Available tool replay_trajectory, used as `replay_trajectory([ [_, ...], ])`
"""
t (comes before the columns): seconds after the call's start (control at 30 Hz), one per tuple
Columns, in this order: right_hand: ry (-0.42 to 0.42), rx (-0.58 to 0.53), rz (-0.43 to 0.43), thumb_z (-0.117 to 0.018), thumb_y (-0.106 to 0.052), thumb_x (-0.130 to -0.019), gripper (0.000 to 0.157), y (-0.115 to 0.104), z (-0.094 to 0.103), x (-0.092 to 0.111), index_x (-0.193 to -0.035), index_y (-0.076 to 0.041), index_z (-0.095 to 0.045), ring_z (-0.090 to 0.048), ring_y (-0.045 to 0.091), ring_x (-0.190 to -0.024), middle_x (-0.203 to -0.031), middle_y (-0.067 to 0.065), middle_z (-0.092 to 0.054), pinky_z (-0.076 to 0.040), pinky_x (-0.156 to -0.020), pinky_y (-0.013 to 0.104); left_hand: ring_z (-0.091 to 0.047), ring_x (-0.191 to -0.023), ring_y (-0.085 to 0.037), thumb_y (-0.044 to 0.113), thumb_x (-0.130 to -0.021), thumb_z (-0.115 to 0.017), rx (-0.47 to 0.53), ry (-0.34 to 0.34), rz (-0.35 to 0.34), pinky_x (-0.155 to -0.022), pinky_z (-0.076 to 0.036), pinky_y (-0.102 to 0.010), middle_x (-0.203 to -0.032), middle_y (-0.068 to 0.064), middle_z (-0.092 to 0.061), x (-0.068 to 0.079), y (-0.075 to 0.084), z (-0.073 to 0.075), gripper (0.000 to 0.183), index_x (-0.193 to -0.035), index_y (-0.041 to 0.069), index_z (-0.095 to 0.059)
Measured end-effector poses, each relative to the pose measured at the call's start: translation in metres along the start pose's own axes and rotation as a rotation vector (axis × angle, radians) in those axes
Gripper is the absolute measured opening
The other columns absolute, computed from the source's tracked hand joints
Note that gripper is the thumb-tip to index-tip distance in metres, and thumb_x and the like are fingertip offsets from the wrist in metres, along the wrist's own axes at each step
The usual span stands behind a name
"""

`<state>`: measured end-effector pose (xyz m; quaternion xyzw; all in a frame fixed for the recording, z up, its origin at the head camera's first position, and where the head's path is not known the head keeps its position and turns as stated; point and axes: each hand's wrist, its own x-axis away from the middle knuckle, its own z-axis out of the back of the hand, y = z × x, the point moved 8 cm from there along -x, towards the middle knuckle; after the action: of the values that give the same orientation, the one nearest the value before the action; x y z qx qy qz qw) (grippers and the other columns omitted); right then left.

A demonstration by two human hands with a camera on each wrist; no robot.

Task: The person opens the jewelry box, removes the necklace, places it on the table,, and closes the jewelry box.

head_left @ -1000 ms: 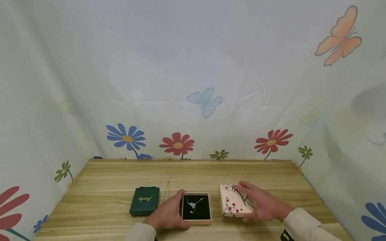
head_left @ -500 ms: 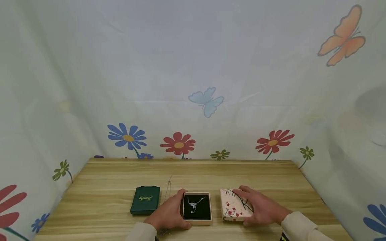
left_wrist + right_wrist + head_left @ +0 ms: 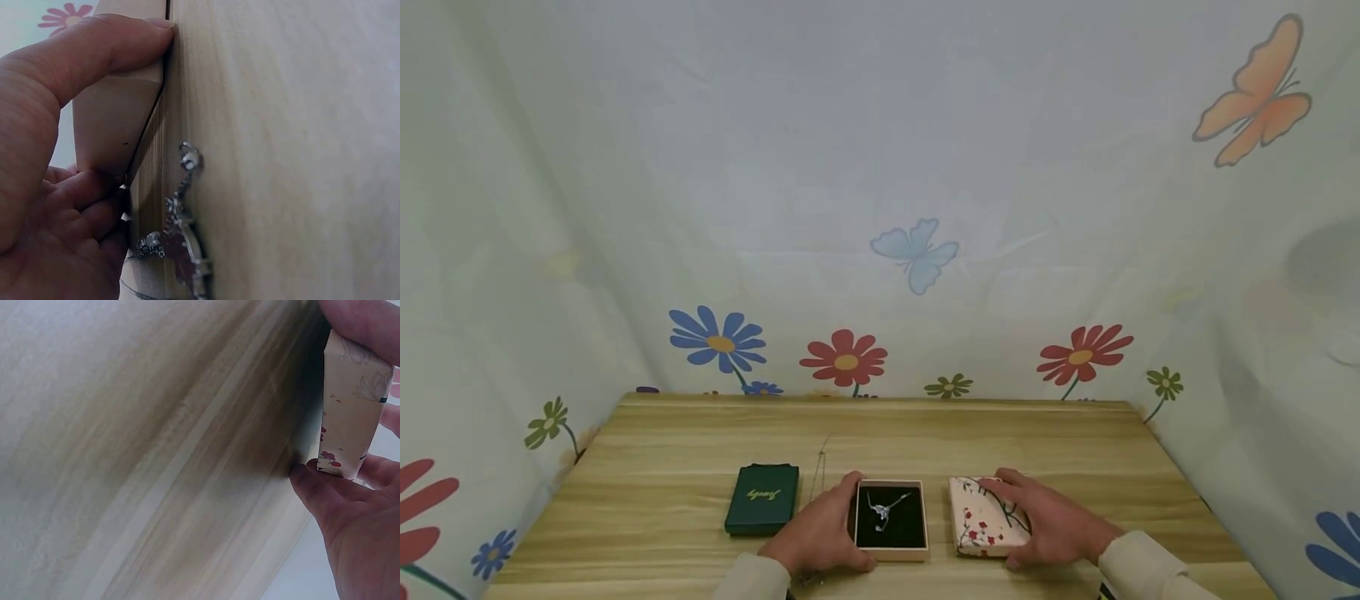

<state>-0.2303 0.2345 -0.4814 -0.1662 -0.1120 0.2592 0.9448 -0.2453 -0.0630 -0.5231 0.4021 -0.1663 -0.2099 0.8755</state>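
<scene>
My left hand (image 3: 826, 527) holds a small open jewelry box (image 3: 891, 554) from its left side, thumb at the near edge and fingers at the far edge. Inside, a silver necklace (image 3: 881, 512) lies on a black pad. To the right, my right hand (image 3: 1054, 521) grips the cream box lid (image 3: 985, 527), printed with red blossoms, low over the table. The right wrist view shows fingers on opposite sides of the lid (image 3: 351, 412). A second silver necklace (image 3: 186, 244) lies on the wood beside the left hand, which partly hides it in the head view.
A dark green jewelry box (image 3: 762, 500) with gold lettering stands left of the left hand. Everything rests on a wooden table (image 3: 1000, 429). Behind it hangs a pale cloth (image 3: 790, 167) printed with flowers and butterflies.
My right hand has lowered the flowered lid toward the table and slightly nearer to me. The left hand and the open box have stayed in place.
</scene>
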Motion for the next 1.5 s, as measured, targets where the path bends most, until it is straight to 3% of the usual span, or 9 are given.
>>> replay_trajectory([
  [0.9,0.007,-0.003,-0.042,-0.094,-0.047,-0.072,0.104,0.007,-0.005,0.000,-0.160,-0.028,-0.041,-0.049,0.041,-0.140,-0.160,0.021,-0.042,-0.048,-0.107,0.066,-0.063,-0.090,-0.012,0.035,-0.068,-0.097,-0.014,-0.002,-0.017,-0.085,-0.055,-0.042,-0.113,0.001,-0.069,0.000,0.004,0.002,0.115,-0.157,0.006,-0.030],
  [1.2,-0.003,-0.063,-0.067,-0.095,-0.043,-0.071,0.107,0.014,-0.013,0.001,-0.161,-0.029,-0.039,-0.042,0.049,-0.145,-0.163,0.025,-0.037,-0.044,-0.107,0.072,-0.062,-0.087,-0.012,0.035,-0.067,-0.098,-0.002,0.003,-0.013,-0.081,-0.055,-0.038,-0.110,0.002,-0.068,0.000,0.001,-0.001,0.113,-0.155,0.007,-0.032],
  [1.5,-0.009,-0.070,-0.044,-0.094,-0.039,-0.075,0.107,0.013,-0.015,0.003,-0.162,-0.027,-0.035,-0.044,0.042,-0.144,-0.165,0.021,-0.033,-0.049,-0.106,0.063,-0.062,-0.087,-0.014,0.035,-0.067,-0.098,0.001,0.007,-0.001,-0.081,-0.055,-0.040,-0.109,0.002,-0.068,0.001,0.001,-0.001,0.111,-0.154,0.008,-0.034],
])
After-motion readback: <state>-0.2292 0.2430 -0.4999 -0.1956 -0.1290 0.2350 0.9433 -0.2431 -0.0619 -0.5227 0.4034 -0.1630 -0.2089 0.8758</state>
